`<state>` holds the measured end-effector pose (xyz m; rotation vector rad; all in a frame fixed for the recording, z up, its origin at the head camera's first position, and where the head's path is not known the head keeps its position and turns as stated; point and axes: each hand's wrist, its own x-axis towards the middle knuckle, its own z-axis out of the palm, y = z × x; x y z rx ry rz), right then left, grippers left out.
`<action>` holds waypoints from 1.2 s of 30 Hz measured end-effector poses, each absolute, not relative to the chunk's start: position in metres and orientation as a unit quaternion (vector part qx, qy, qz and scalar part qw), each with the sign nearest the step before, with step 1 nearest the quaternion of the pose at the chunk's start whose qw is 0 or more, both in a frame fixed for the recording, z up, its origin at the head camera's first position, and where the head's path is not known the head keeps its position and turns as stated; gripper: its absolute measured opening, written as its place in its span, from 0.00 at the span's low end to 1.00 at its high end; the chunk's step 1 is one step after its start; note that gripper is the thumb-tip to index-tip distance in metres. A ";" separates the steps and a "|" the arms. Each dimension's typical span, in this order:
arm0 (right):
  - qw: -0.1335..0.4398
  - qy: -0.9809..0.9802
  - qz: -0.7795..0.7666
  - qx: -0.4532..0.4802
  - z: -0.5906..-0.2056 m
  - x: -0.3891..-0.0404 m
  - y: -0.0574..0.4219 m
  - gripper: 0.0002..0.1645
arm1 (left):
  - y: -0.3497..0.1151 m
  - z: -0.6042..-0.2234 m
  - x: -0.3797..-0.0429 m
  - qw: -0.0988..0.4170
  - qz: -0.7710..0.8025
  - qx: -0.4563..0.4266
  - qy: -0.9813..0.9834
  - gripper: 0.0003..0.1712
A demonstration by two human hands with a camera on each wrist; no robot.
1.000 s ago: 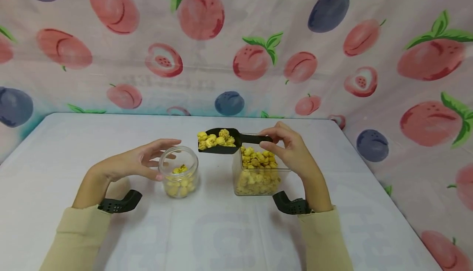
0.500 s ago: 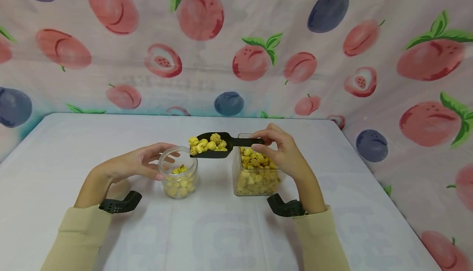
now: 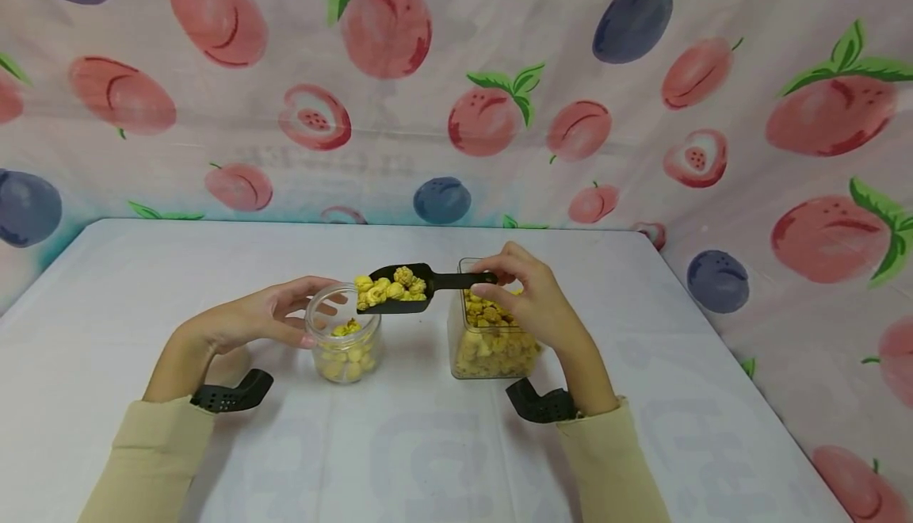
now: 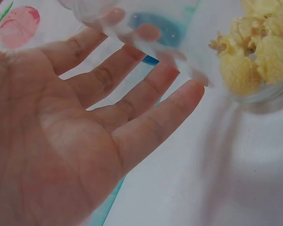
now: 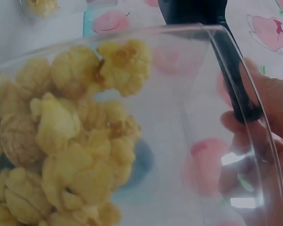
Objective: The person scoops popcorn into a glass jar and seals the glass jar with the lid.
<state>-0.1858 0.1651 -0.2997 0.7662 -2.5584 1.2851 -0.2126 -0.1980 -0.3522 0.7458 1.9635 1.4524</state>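
My right hand point(image 3: 531, 293) holds a black scoop point(image 3: 399, 307) by the end of its handle, fingers and thumb pinching it. Yellow popcorn point(image 3: 385, 289) fills the scoop, whose front lip overlaps the right side of the rim of a round glass jar point(image 3: 345, 353). Some popcorn lies in the bottom of that jar. My left hand point(image 3: 250, 317) steadies the jar from the left, thumb in front and fingers behind it; in the left wrist view the fingertips point(image 4: 193, 89) rest against the clear wall. Under my right hand stands a clear square container point(image 3: 495, 353) with more popcorn.
A white cloth covers the table point(image 3: 399, 460). A fruit-printed curtain point(image 3: 399, 135) hangs behind it and along its right side. Black camera mounts sit on both wrists, and a pale round object point(image 3: 231, 364) shows partly behind the left wrist.
My right hand has carried the loaded scoop leftward and slightly down, from beside the jar to over its rim. The left hand and both containers have stayed almost in place.
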 end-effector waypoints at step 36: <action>0.157 -0.891 0.334 0.264 -0.296 -0.176 0.154 0.16 | -0.198 -0.354 -0.212 0.286 0.544 0.284 0.736 0.40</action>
